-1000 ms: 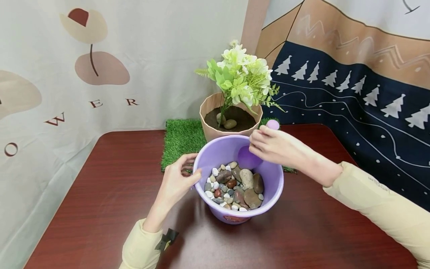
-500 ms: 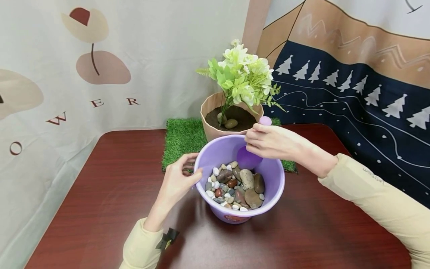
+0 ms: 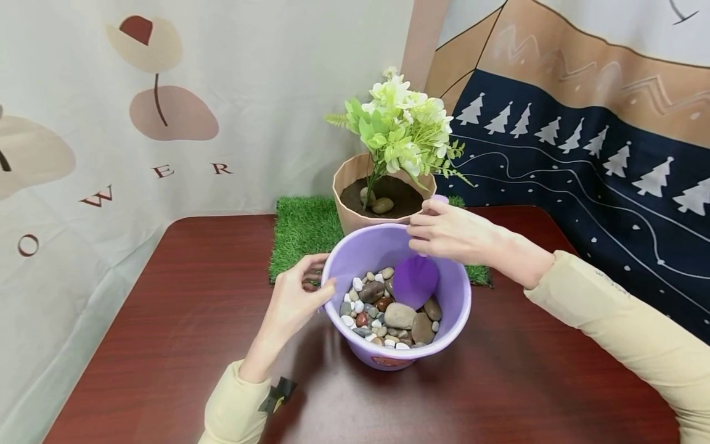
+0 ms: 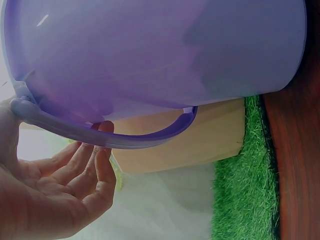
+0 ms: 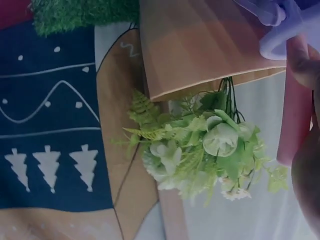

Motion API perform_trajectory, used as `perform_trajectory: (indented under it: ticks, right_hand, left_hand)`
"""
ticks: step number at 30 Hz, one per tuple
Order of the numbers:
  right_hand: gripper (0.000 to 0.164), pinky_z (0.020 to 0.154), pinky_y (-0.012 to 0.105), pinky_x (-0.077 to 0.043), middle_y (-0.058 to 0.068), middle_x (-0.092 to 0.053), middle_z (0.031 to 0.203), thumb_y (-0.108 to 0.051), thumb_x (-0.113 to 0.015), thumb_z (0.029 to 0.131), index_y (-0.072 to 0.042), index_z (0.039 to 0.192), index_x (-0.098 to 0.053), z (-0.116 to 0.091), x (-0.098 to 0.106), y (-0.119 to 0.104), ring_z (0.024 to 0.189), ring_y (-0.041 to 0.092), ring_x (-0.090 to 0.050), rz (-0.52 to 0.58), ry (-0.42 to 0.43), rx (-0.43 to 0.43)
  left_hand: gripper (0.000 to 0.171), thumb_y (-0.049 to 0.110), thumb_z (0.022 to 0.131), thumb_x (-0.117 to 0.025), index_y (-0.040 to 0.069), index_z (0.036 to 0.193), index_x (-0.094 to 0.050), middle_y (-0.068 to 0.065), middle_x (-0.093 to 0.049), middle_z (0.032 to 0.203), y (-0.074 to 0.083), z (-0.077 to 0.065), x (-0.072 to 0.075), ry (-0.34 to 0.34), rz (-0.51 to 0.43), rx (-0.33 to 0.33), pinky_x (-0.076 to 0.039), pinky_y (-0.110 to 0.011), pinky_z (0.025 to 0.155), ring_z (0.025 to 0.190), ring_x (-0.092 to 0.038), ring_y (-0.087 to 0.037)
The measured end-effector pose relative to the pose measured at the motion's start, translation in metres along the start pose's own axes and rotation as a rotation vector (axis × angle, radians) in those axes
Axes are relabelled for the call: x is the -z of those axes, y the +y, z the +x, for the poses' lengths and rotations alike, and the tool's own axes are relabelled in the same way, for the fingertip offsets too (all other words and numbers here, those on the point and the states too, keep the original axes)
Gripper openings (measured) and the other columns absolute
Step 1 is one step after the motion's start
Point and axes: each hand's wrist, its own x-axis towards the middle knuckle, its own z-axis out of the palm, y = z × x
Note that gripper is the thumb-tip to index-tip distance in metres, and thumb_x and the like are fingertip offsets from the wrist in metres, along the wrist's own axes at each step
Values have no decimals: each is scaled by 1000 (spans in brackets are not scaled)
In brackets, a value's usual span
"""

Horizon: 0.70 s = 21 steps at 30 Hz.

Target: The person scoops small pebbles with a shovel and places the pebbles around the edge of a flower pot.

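On the table, a light purple bucket (image 3: 360, 253) holds pebbles and larger stones (image 3: 400, 316) in its bottom. At the bucket's left rim, my left hand (image 3: 296, 293) grips with the thumb over the edge and fingers outside. In the left wrist view, its fingers lie by the bucket's hanging handle (image 4: 145, 141). My right hand (image 3: 457, 234) grips the handle of a small purple shovel (image 3: 416, 280) above the far right rim. The shovel's blade points down inside the bucket, against the stones, and covers some of them. Most of its handle is hidden by the hand.
Right behind the bucket, a peach flowerpot (image 3: 355, 216) bears white-green flowers (image 3: 407, 117), dark soil and stones (image 3: 383, 205). It stands on a green grass mat (image 3: 302, 231). Printed cloths (image 3: 249, 92) hang behind the dark red table (image 3: 183, 296).
The shovel blade has come down and forward among the stones. A large speckled stone has turned sideways and shifted toward the front. The left hand stays on the rim.
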Motion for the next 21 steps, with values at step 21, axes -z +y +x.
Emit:
perform_trajectory:
  ticks: [21]
  right_hand:
    - [16, 80, 34, -33, -5, -52, 80, -8, -66, 75, -19, 83, -58, 12, -36, -16, 83, 15, -46, 423, 69, -70]
  left_hand:
    - [41, 9, 76, -68, 10, 116, -60, -13, -68, 104, -4, 1, -1, 2, -20, -11, -56, -22, 71, 87, -67, -21]
